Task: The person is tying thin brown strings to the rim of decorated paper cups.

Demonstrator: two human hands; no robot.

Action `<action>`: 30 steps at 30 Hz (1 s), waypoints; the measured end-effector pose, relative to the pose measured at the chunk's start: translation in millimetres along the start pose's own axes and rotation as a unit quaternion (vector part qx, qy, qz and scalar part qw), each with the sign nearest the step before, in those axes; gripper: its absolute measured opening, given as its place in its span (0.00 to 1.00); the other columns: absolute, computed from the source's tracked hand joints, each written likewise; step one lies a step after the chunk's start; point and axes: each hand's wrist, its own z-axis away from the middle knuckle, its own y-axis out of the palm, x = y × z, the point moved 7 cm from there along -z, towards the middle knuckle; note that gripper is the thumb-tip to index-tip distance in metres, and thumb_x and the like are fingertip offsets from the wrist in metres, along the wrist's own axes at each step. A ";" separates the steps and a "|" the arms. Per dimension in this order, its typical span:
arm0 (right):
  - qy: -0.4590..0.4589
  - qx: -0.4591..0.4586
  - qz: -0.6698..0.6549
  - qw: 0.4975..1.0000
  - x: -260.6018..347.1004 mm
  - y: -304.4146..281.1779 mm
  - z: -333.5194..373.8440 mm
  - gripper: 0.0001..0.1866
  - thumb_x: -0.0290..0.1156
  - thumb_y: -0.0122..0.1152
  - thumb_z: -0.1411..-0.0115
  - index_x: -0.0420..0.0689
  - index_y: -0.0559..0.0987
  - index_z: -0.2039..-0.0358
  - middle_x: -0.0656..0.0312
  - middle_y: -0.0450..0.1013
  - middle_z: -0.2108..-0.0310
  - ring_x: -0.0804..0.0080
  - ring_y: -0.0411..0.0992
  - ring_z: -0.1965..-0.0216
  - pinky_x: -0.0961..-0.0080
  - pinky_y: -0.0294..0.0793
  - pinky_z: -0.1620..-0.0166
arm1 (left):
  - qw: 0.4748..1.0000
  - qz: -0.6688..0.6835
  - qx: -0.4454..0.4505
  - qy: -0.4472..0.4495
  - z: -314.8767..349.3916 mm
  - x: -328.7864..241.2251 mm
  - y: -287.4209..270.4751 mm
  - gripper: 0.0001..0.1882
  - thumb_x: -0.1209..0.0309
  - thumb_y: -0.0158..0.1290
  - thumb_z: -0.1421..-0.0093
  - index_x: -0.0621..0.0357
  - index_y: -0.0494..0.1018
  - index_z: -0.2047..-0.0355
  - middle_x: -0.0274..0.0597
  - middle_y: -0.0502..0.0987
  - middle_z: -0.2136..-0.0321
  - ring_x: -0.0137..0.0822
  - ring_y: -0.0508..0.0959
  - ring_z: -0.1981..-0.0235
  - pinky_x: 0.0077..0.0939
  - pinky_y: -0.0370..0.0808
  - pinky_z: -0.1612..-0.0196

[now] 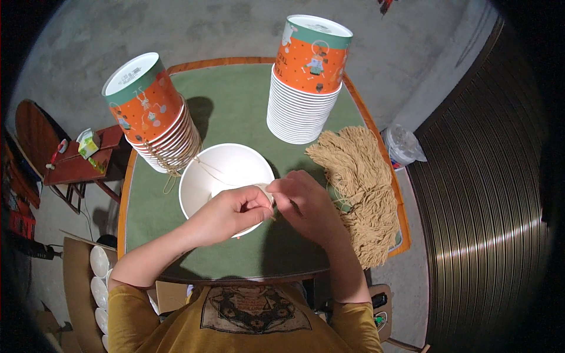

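Two bare hands meeting over the near rim of a white paper bowl [226, 167] on a green-topped table [235, 106], seen from above. Left hand [226, 215] curled, fingertips pressed together on a small pale tag [265, 191] at the bowl's edge; right hand [306, 203] just beside it, fingers bent inward and pinching at the same spot, knuckles nearly touching the left. Bowl open side up, directly beyond and partly under the left hand, its near wall hidden by the fingers. Thin tan string [209, 170] running from the pinch point across the bowl's inside toward the far left. Bundle of tan cut strings [359, 182] heaped just to the right of the right hand, reaching to the table's right edge. Farther back on the left, a leaning stack of orange-and-teal printed bowls [156, 117], upside down, with string loops hanging at its lower rims, close to the white bowl. Farther back on the right, a taller upright stack of the same printed bowls [309, 82], also inverted, well apart from both hands. Beyond the table, bare grey concrete floor [206, 29].
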 end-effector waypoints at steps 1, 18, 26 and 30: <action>0.036 -0.012 -0.040 0.998 -10.2 1.5 6.9 0.09 0.26 0.60 0.45 0.43 0.73 0.64 0.55 0.69 0.68 0.55 0.70 0.66 0.65 0.72 0.62 | 0.999 0.041 0.000 -0.004 -1.4 4.1 -0.5 0.05 0.71 0.52 0.36 0.60 0.71 0.66 0.26 0.71 0.74 0.18 0.68 0.73 0.16 0.68 0.67; 0.036 -0.109 -0.003 0.993 17.4 15.6 41.2 0.12 0.25 0.69 0.55 0.49 0.76 0.70 0.62 0.66 0.75 0.63 0.68 0.75 0.69 0.68 0.74 | 0.995 0.069 0.026 -0.064 -5.9 3.9 1.6 0.05 0.71 0.51 0.36 0.60 0.71 0.65 0.26 0.72 0.74 0.18 0.68 0.72 0.15 0.67 0.68; 0.006 -0.107 0.090 0.990 34.6 21.2 41.8 0.13 0.27 0.70 0.54 0.51 0.77 0.67 0.67 0.61 0.78 0.69 0.65 0.78 0.72 0.66 0.77 | 0.981 0.156 0.043 -0.108 -0.3 3.3 0.4 0.07 0.76 0.49 0.36 0.59 0.69 0.58 0.31 0.72 0.70 0.21 0.71 0.69 0.15 0.68 0.67; 0.012 -0.103 0.090 0.991 35.2 21.0 42.5 0.13 0.26 0.70 0.54 0.50 0.78 0.67 0.67 0.61 0.79 0.68 0.64 0.78 0.71 0.66 0.77 | 0.982 0.161 0.040 -0.086 1.7 2.5 -0.3 0.09 0.80 0.47 0.37 0.59 0.68 0.57 0.33 0.72 0.67 0.22 0.71 0.67 0.16 0.69 0.64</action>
